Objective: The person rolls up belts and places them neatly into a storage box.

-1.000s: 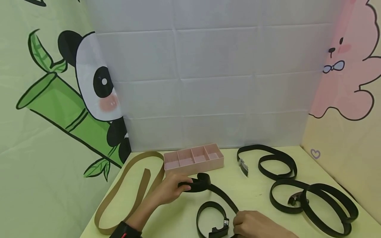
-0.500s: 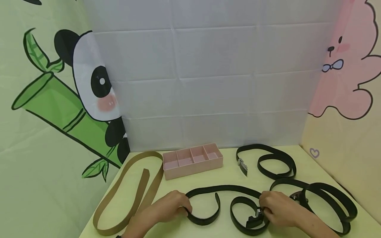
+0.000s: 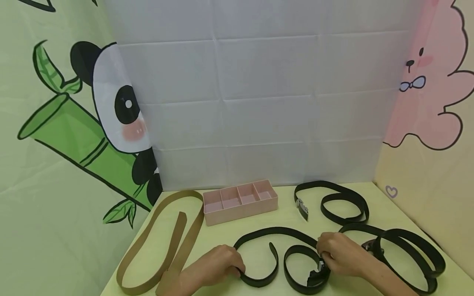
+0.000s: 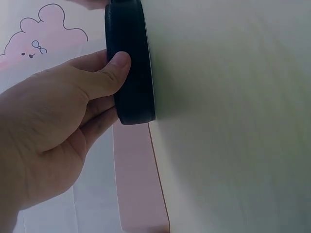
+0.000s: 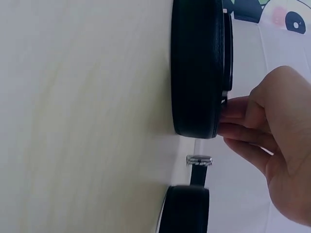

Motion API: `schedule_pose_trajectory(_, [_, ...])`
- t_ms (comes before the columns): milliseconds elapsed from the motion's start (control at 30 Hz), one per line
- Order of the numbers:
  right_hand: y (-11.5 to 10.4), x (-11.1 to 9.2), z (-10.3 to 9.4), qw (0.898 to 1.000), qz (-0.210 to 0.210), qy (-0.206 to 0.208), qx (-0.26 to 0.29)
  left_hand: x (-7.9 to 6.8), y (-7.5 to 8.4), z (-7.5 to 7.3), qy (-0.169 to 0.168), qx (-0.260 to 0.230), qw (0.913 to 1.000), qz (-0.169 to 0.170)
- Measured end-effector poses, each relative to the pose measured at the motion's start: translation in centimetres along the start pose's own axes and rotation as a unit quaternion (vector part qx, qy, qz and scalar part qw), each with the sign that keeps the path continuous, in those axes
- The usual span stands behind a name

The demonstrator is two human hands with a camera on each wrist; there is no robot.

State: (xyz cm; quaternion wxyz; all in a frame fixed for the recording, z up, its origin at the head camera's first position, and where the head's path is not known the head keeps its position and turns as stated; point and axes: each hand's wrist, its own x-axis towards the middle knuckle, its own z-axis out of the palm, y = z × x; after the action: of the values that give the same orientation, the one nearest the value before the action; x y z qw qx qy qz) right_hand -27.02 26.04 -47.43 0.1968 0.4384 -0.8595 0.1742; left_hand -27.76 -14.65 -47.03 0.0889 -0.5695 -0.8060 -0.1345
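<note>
A black belt (image 3: 275, 231) stands on its edge on the table, curled into an S-like shape with a loop at each end. My left hand (image 3: 222, 263) pinches the bend of its left loop; the left wrist view shows the thumb lying on the strap (image 4: 129, 87). At the other end my right hand (image 3: 342, 253) grips the belt beside its buckle (image 3: 318, 274). Seen from the right wrist, those fingers are behind the strap (image 5: 197, 73), their tips partly hidden. The belt's free tip curls upward between the two hands.
A pink tray (image 3: 240, 213) with several compartments stands at the back. To the left lies a tan belt (image 3: 127, 263) in a long loop. Two more coiled black belts, one at the back right (image 3: 326, 185) and one at the front right (image 3: 414, 271), sit close to my right hand.
The left hand has come down toward me, lowering its end of the belt onto the table. My right hand has moved right and farther back, shifting the buckle loop; lately both have barely moved.
</note>
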Motion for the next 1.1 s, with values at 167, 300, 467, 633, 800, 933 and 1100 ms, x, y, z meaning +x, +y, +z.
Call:
schedule_pose_trajectory(167, [-0.7, 1.5, 0.8, 0.999, 0.009, 0.02, -0.037, 0.4, 0.7, -0.2, -0.013, -0.006, 0.9999, -0.006])
schedule_pose_trajectory(300, [-1.0, 2.5, 1.3, 0.998, 0.03, 0.008, -0.055, 1.7, 0.9, -0.8, -0.024, -0.033, 0.9988, -0.026])
schedule_pose_trajectory(467, [-1.3, 3.2, 1.7, 0.998, 0.052, -0.014, -0.044, 5.2, 0.5, -0.6, -0.013, -0.016, 0.999, -0.04])
schedule_pose_trajectory(633, [-1.3, 3.4, 1.9, 0.997, 0.06, -0.023, -0.036, 9.1, -0.1, 1.0, -0.035, 0.015, 0.9983, -0.044])
schedule_pose_trajectory(800, [-1.4, 3.6, 1.8, 0.997, 0.067, -0.017, -0.034, 11.3, -0.2, 2.1, -0.064, 0.034, 0.9967, -0.036])
schedule_pose_trajectory(933, [-2.1, 4.0, 1.9, 0.998, 0.06, -0.011, -0.025, 11.6, -0.2, 2.3, -0.063, 0.06, 0.9957, -0.033])
schedule_pose_trajectory(1100, [-3.5, 5.0, 2.3, 1.0, 0.015, 0.001, -0.022, 10.5, -0.2, 1.8, -0.063, 0.104, 0.9913, -0.052])
